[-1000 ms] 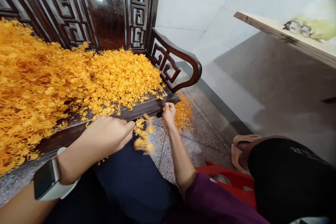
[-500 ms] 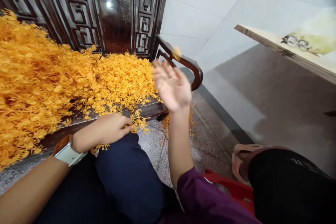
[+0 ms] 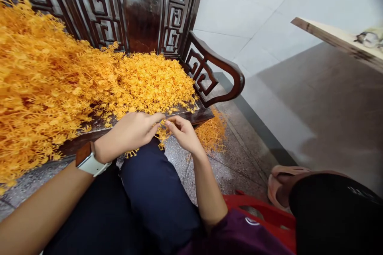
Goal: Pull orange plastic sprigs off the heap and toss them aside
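1. Pinching: your left hand [image 3: 131,133] and right hand [image 3: 182,133] are both closed, thumbs and fingertips gripping one small tangled clump of orange many-branched sprigs [image 3: 163,132], plastic by the look, just over your navy-trousered knee [image 3: 158,179].
2. Handling: keep the two pinches close together and tease the arms apart slowly. They interlock, so a hard pull would likely drag neighbouring sprigs along. Holding the clump low over your knee also looks wise, as loose bits may otherwise join the floor spill.
3. Location: a big loose orange heap of sprigs [image 3: 89,75] lies on the dark polished-hardwood surface [image 3: 200,116], against its carved fretwork back [image 3: 176,16] and just beside your left hand. A smaller orange spill of sprigs [image 3: 213,133] lies on the speckled grey terrazzo floor [image 3: 239,167], just past your right hand.
4. Count: two hands; one clump, its sprig number impossible to tell; one heap and one spill, both too dense to count; one white-strapped wristwatch [image 3: 86,159], on your left wrist; one pink sandal [image 3: 281,185]; one pair of wire-rimmed glasses [image 3: 368,39] on a pale wooden board [image 3: 335,40].
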### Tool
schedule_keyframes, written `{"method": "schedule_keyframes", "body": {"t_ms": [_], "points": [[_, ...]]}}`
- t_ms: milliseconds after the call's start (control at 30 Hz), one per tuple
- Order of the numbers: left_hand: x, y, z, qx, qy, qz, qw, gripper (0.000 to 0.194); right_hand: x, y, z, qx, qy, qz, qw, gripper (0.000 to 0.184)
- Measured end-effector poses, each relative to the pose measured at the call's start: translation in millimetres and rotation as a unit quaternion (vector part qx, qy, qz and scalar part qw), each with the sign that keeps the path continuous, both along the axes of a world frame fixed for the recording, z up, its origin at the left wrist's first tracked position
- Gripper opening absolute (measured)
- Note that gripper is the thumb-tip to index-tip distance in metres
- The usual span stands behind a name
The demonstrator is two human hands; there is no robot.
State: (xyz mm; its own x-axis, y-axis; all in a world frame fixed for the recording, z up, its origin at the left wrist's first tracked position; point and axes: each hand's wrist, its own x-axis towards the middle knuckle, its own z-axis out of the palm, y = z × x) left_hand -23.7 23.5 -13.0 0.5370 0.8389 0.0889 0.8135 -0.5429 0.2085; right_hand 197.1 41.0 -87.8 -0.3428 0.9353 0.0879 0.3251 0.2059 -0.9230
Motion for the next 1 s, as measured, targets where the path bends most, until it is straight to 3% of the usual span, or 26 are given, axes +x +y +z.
{"method": "schedule_keyframes", "body": {"t_ms": [100,200,300,433,600,700,767,867,933,967,1000], "points": [[-6,2,2.2,-0.009,-0.011,0.027,1.000,0.037,1,-5,8.9,0.031,0.000,-0.020,0.999,0.028],[-15,3,6.4,-0.025,-0.017,0.053,0.998,0.036,12,-1,18.9,0.067,0.071,-0.129,0.987,0.026],[-15,-1,12.8,-0.053,-0.030,0.035,0.998,0.045,31,11,23.4,0.073,0.240,-0.234,0.939,0.025],[7,-18,16.9,-0.062,0.002,-0.029,0.998,0.045,48,32,20.9,0.037,0.372,-0.293,0.880,0.026],[32,-24,11.0,-0.047,0.032,-0.063,0.996,0.029,40,50,9.9,0.054,0.369,-0.376,0.848,0.033],[29,-21,7.0,-0.056,0.009,-0.060,0.997,0.029,47,68,6.6,0.055,0.355,-0.377,0.854,0.035],[22,-21,4.5,-0.068,-0.003,-0.079,0.995,0.027,67,79,12.7,0.061,0.344,-0.391,0.852,0.036],[6,-25,-0.3,-0.087,-0.008,-0.099,0.991,0.026,109,73,39.8,0.104,0.331,-0.433,0.832,0.041],[-5,-26,-4.7,-0.096,-0.001,-0.080,0.992,0.029,129,44,63.2,0.128,0.295,-0.366,0.873,0.038],[-10,-26,-7.2,-0.099,0.001,-0.070,0.993,0.030,132,23,73.0,0.142,0.245,-0.248,0.927,0.032],[-13,-25,-9.7,-0.101,0.000,-0.063,0.993,0.032,130,1,80.2,0.136,0.169,-0.077,0.973,0.025]]}}
